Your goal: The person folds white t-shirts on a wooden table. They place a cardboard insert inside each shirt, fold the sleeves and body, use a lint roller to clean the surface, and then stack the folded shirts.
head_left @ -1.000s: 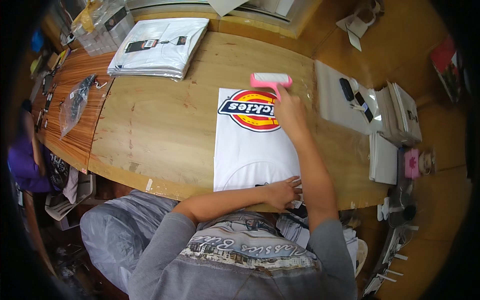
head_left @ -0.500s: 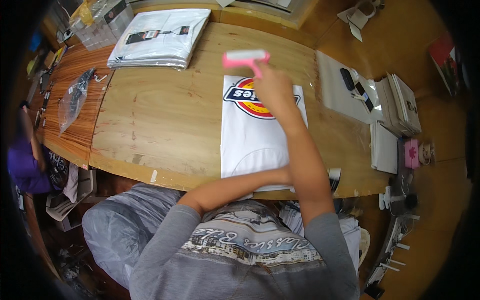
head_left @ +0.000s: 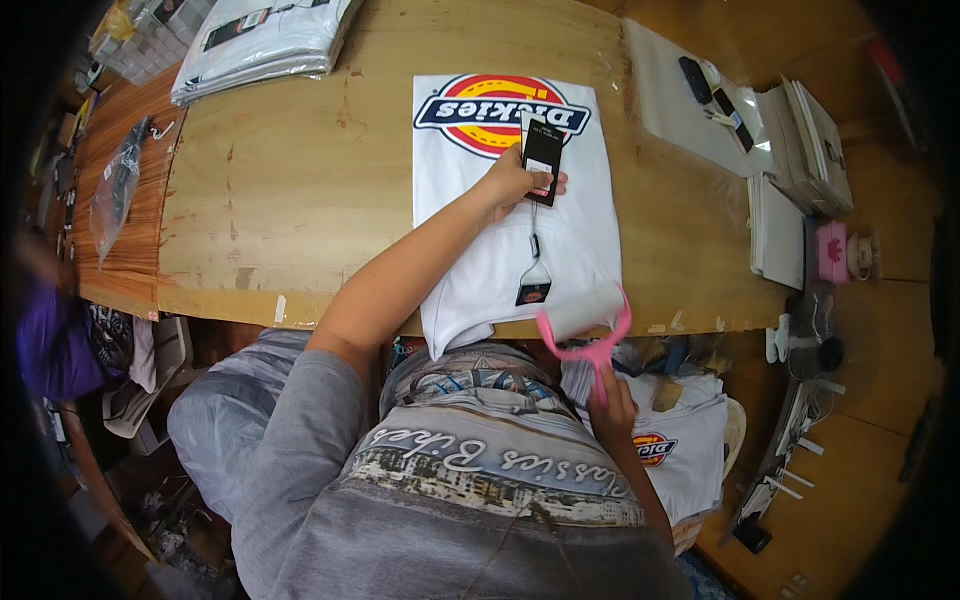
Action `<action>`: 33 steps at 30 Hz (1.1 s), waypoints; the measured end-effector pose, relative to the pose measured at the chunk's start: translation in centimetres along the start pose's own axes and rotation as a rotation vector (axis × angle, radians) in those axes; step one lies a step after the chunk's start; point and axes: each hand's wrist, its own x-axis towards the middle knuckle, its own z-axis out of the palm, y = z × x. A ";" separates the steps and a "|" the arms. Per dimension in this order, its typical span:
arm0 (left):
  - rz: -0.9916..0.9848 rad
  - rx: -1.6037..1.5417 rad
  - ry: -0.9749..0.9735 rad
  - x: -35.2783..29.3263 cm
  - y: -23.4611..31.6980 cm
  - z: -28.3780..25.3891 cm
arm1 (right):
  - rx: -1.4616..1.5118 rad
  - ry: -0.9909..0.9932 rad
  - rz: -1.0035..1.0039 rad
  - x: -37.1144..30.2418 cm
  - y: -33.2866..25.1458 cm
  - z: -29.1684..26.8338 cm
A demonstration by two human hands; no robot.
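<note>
A folded white T-shirt (head_left: 480, 215) with a red, yellow and navy printed emblem lies on the table before me. My left hand (head_left: 518, 185) reaches across it, thumb and fingers closed on a black hang tag (head_left: 541, 160) over the print's lower part. From the tag a cord runs down to a small black label (head_left: 534, 292) near the collar. At the table's near edge, my right hand (head_left: 612, 408) grips the handle of a pink lint roller (head_left: 585, 322). Its white roll is level with the shirt's near right corner.
Bagged white shirts (head_left: 270, 45) are stacked at the far left, and a clear plastic bag (head_left: 120, 190) lies at the left. On the right are a phone (head_left: 733, 120) and white folders (head_left: 778, 235). More white shirts (head_left: 690, 450) lie below the table edge, right of me.
My right hand has drawn the lint roller from the shirt's far end to the near edge. My left hand has moved from under my right forearm onto the shirt, now holding the tag.
</note>
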 end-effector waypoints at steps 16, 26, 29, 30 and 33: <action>0.035 0.193 0.028 -0.1 0.2 0.1 | 0.182 -0.025 -0.229 0.3 7.1 -3.2; 0.772 1.488 0.830 -4.9 1.5 -2.4 | -0.208 0.154 0.352 10.5 18.1 0.5; 0.485 1.326 0.987 -13.0 -0.8 -3.6 | 0.081 0.004 0.154 9.8 14.6 0.5; 0.338 1.236 1.004 -15.2 -1.9 -2.8 | 0.235 -0.050 0.016 9.2 12.7 0.5; 0.280 1.457 1.043 -18.8 -6.8 -0.2 | 0.178 -0.315 -0.321 8.4 9.1 0.8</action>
